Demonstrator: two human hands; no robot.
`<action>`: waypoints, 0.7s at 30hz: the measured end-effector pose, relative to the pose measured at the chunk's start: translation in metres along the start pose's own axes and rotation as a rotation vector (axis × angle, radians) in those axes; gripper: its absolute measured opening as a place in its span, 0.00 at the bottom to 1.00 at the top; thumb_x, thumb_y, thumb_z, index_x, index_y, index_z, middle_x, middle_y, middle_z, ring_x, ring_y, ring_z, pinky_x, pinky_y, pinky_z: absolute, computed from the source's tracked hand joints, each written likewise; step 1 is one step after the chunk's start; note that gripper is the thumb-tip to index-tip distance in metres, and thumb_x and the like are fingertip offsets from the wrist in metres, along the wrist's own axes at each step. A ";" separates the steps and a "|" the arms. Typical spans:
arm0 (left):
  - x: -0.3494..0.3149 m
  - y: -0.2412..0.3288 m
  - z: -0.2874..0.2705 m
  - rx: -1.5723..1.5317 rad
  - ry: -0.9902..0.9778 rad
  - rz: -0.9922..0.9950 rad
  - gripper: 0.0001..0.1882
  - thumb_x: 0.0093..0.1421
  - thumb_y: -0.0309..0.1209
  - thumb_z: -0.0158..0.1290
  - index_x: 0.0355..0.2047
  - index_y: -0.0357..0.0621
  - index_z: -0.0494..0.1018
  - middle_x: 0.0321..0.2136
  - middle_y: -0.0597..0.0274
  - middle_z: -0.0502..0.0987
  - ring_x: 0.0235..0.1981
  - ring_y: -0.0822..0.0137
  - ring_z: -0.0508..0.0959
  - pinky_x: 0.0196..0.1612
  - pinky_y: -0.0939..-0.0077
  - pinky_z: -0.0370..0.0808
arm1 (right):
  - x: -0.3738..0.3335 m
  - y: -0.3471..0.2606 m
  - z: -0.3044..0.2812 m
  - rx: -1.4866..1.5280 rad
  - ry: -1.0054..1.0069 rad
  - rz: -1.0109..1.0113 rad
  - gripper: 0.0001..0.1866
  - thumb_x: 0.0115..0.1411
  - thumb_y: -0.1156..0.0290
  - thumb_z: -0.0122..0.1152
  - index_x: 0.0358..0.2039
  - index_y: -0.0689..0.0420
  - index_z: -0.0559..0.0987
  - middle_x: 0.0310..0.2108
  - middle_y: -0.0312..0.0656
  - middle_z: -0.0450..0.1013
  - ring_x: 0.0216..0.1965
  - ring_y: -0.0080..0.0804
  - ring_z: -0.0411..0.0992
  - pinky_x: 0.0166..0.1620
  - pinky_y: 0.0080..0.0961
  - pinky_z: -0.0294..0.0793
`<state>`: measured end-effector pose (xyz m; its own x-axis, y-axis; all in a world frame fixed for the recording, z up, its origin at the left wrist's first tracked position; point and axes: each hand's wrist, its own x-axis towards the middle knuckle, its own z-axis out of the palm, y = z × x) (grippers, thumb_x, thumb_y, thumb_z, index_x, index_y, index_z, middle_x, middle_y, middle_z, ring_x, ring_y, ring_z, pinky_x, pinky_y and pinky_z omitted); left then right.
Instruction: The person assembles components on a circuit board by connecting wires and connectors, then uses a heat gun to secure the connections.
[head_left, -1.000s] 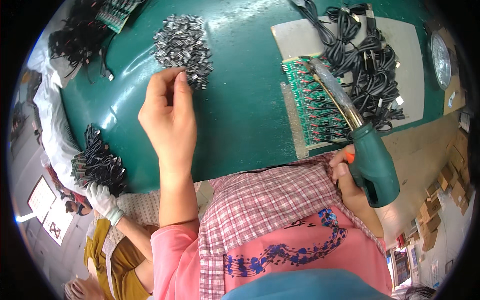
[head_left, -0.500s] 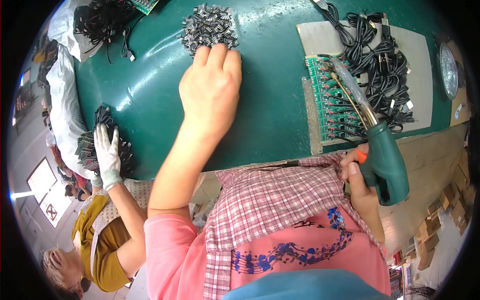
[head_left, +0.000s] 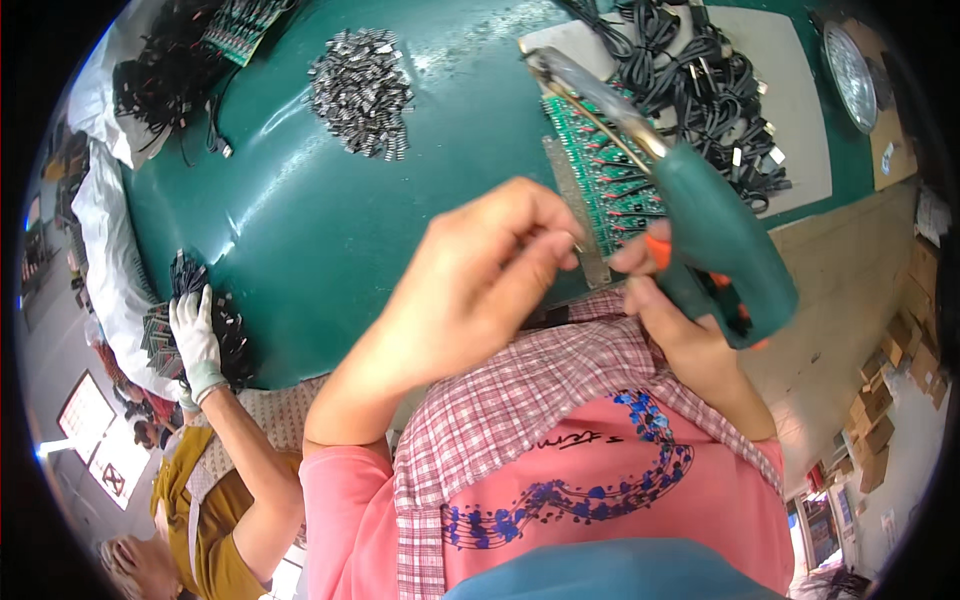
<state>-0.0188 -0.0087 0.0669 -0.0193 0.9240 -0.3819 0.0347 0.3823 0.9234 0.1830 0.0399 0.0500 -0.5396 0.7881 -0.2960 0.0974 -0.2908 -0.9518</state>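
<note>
My left hand (head_left: 485,275) is closed in a pinch above the bench's near edge. What is between its fingertips is too small to make out. My right hand (head_left: 690,325) is wrapped around a green soldering gun (head_left: 725,235) with an orange trigger, its metal tip pointing away to the left. Below the tip lies a panel of green circuit boards (head_left: 575,140) with short black and red leads on it. Bundled black cables (head_left: 655,75) lie just beyond and to the right of the panel. A heap of small silvery metal parts (head_left: 362,95) is at the far left-centre of the bench.
A grey board (head_left: 800,130) lies under the cables. At right stands a round metal dish (head_left: 850,78). A co-worker's gloved hand (head_left: 195,335) rests on boards and cables at left. More black cables (head_left: 165,90) and a green board (head_left: 240,30) are at far left.
My left hand has left the heap of metal parts and come nearer and right, towards my right hand. The soldering gun has shifted left and up in view. The whole view has shifted slightly.
</note>
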 end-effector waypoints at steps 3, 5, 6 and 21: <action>0.005 -0.002 0.012 0.321 -0.003 0.278 0.03 0.58 0.19 0.51 0.33 0.35 0.71 0.27 0.58 0.74 0.29 0.66 0.77 0.34 0.74 0.72 | 0.001 0.007 0.001 -0.133 -0.046 -0.085 0.24 0.55 0.88 0.55 0.53 0.61 0.67 0.38 0.43 0.71 0.32 0.21 0.70 0.35 0.18 0.73; 0.008 -0.005 0.016 0.377 -0.006 0.365 0.04 0.56 0.18 0.51 0.33 0.35 0.70 0.27 0.56 0.74 0.29 0.61 0.76 0.34 0.72 0.72 | 0.003 0.011 -0.004 -0.301 -0.129 -0.099 0.23 0.56 0.87 0.55 0.53 0.62 0.67 0.40 0.41 0.70 0.36 0.20 0.69 0.38 0.17 0.72; 0.010 -0.006 0.018 0.435 -0.002 0.450 0.05 0.54 0.17 0.51 0.32 0.35 0.70 0.27 0.54 0.74 0.28 0.56 0.76 0.33 0.69 0.72 | 0.004 0.014 -0.005 -0.315 -0.129 -0.176 0.23 0.56 0.87 0.55 0.53 0.63 0.67 0.40 0.39 0.69 0.38 0.20 0.68 0.40 0.17 0.71; 0.000 -0.016 0.031 0.010 0.044 0.057 0.04 0.58 0.22 0.53 0.35 0.36 0.72 0.26 0.57 0.75 0.23 0.71 0.75 0.27 0.77 0.71 | 0.007 0.007 0.003 -0.027 0.035 -0.011 0.06 0.55 0.81 0.58 0.35 0.62 0.76 0.28 0.33 0.72 0.28 0.17 0.70 0.32 0.18 0.70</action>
<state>0.0114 -0.0146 0.0504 -0.0613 0.9434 -0.3259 0.0468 0.3289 0.9432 0.1779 0.0418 0.0419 -0.5109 0.8101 -0.2875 0.1146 -0.2673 -0.9568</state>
